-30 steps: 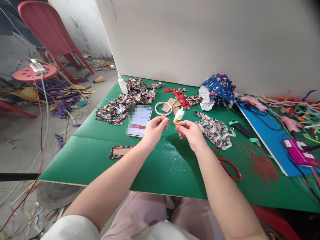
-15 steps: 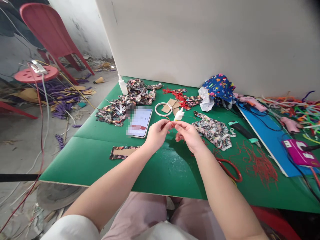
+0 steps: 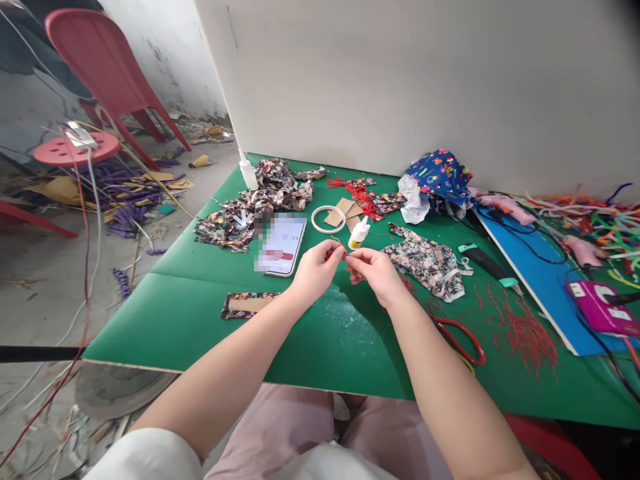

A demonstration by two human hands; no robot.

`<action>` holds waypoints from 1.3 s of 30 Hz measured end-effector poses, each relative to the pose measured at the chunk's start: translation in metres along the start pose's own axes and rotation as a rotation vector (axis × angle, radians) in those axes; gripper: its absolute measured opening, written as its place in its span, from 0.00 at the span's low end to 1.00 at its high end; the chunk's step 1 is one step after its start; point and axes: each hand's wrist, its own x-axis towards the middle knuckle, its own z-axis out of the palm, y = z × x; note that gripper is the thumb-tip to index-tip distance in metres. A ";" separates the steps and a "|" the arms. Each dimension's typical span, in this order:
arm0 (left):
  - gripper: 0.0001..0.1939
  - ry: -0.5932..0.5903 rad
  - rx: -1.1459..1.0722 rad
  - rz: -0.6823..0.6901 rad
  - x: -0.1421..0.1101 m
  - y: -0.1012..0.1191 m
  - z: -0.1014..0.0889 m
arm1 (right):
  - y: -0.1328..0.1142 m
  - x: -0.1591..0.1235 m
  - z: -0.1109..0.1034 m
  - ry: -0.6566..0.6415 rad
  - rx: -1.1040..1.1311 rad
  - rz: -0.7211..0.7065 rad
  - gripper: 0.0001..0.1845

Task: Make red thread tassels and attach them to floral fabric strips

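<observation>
Thin red string [image 3: 342, 247] runs between my two hands above the green table. My left hand [image 3: 319, 268] pinches it with thumb and forefinger. The fingers of my right hand [image 3: 376, 272] are also closed on the string, close to the left fingertips. Just beyond them stands a small white glue bottle [image 3: 359, 233] with a yellow label. A white ring [image 3: 313, 221] lies by some brown cardboard pieces [image 3: 345, 208]. To the left are a phone [image 3: 285, 247] and a floral-edged cardboard strip [image 3: 250, 305], partly behind my left forearm.
Floral cloth [image 3: 425, 260], a green-and-black cutter [image 3: 485, 263], red-handled scissors [image 3: 477, 347] and loose red strings [image 3: 525, 330] lie on the right. A blue board [image 3: 530, 280] carries pink glue guns [image 3: 510, 208]. Another white bottle [image 3: 248, 173] stands back left.
Both hands have come slightly down toward me, so more of the glue bottle shows. The string stays between my fingers. The view has shifted a little.
</observation>
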 end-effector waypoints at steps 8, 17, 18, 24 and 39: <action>0.13 -0.001 -0.033 -0.010 0.000 0.003 -0.002 | 0.001 0.001 0.001 0.054 -0.010 -0.027 0.15; 0.12 -0.018 -0.486 -0.213 0.002 0.006 0.002 | -0.001 -0.002 0.000 0.325 -0.247 -0.298 0.15; 0.12 -0.013 -0.530 -0.222 0.002 0.006 0.002 | -0.001 -0.003 0.001 0.302 -0.292 -0.314 0.15; 0.10 -0.033 -0.605 -0.219 0.002 0.001 0.003 | 0.002 -0.003 0.008 0.177 -0.414 -0.287 0.15; 0.10 -0.069 -0.665 -0.241 -0.001 0.002 0.004 | 0.013 -0.004 0.019 0.127 -0.101 -0.129 0.17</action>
